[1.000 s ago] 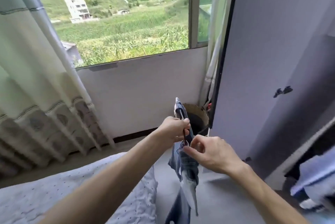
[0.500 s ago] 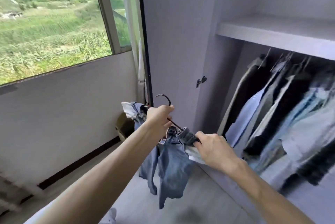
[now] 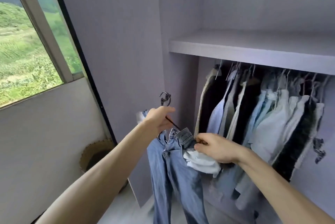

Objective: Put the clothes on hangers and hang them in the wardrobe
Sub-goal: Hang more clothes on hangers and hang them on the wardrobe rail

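A left hand curls round a thin black hanger bearing faded blue denim jeans before the open grey wardrobe; the right hand pinches the waistband. Released unsecured, the jeans may slide off the hanger.

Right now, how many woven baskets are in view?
1: a round woven basket on the floor below the window, beside the grey wardrobe door; others may be hidden.

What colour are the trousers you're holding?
The jeans are faded light blue; the head view shows them.
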{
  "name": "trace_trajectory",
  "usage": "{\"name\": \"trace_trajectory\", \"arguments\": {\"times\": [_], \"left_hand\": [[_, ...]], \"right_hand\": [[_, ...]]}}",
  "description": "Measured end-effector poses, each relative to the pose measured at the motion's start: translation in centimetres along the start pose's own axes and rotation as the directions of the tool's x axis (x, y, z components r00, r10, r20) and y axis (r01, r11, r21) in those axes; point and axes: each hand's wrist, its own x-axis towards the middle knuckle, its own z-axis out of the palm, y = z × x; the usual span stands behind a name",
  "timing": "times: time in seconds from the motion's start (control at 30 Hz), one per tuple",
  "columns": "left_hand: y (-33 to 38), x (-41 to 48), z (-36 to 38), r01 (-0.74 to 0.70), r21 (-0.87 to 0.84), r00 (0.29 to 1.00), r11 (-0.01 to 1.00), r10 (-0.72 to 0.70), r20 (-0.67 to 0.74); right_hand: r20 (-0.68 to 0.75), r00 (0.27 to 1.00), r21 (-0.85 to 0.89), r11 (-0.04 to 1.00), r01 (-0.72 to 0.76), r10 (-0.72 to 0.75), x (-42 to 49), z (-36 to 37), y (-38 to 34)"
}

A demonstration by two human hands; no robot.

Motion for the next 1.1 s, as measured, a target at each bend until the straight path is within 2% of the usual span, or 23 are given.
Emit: {"name": "trace_trajectory", "arguments": {"times": [0.17, 0.37, 0.4, 0.43, 0.5, 0.57, 0.67, 0.77, 0.83, 0.9, 1.1], "left_hand": [[0.7, 3.7, 1.3, -0.021, 0.180, 0.987, 0.983, -0.008, 0.162], [2.3, 8.5, 1.1, -0.165, 0.373, 0.948, 0.913, 0.043, 0.314], [2.8, 9.2, 0.9, -0.250, 0.459, 0.936, 0.853, 0.092, 0.339], [3.4, 9.8, 0.5, -0.353, 0.564, 0.915, 0.747, 0.150, 0.374], [4.7, 11.2, -0.5, -0.521, 0.710, 0.852, 0.474, 0.243, 0.463], [6.3, 12.8, -1.7, -0.580, 0.771, 0.810, 0.264, 0.287, 0.511], [8.5, 15.5, -3.0, -0.583, 0.809, 0.731, -0.075, 0.386, 0.562], [10.6, 17.3, -3.8, -0.455, 0.821, 0.697, -0.345, 0.436, 0.569], [11.7, 18.1, -4.1, -0.352, 0.812, 0.676, -0.465, 0.474, 0.565], [12.5, 19.1, -4.3, -0.241, 0.805, 0.643, -0.543, 0.531, 0.551], [15.1, 22.9, -5.9, 0.028, 0.795, 0.546, -0.606, 0.676, 0.496]], "right_hand": [[0.011, 0.999, 0.198, 0.979, -0.051, 0.049, 1.4, -0.3, 1.8], [-0.005, 0.991, 0.473, 0.873, -0.118, 0.136, 5.0, -0.1, 1.5], [-0.022, 0.989, 0.477, 0.870, -0.121, 0.149, 5.7, -0.1, 1.2], [-0.045, 0.986, 0.483, 0.867, -0.120, 0.161, 6.5, -0.1, 0.9], [-0.081, 0.980, 0.513, 0.851, -0.113, 0.179, 8.0, -0.1, 0.0], [-0.114, 0.972, 0.556, 0.824, -0.108, 0.205, 9.4, -0.2, -0.7], [-0.175, 0.954, 0.642, 0.763, -0.076, 0.242, 11.0, -0.2, -1.4], [-0.241, 0.921, 0.688, 0.723, -0.061, 0.307, 12.5, -0.6, -1.9], [-0.262, 0.904, 0.716, 0.696, -0.054, 0.339, 13.6, -1.1, -2.0], [-0.270, 0.898, 0.755, 0.655, -0.026, 0.346, 14.9, -2.0, -2.1], [-0.242, 0.889, 0.856, 0.517, 0.008, 0.387, 20.0, -4.7, -1.3]]}}
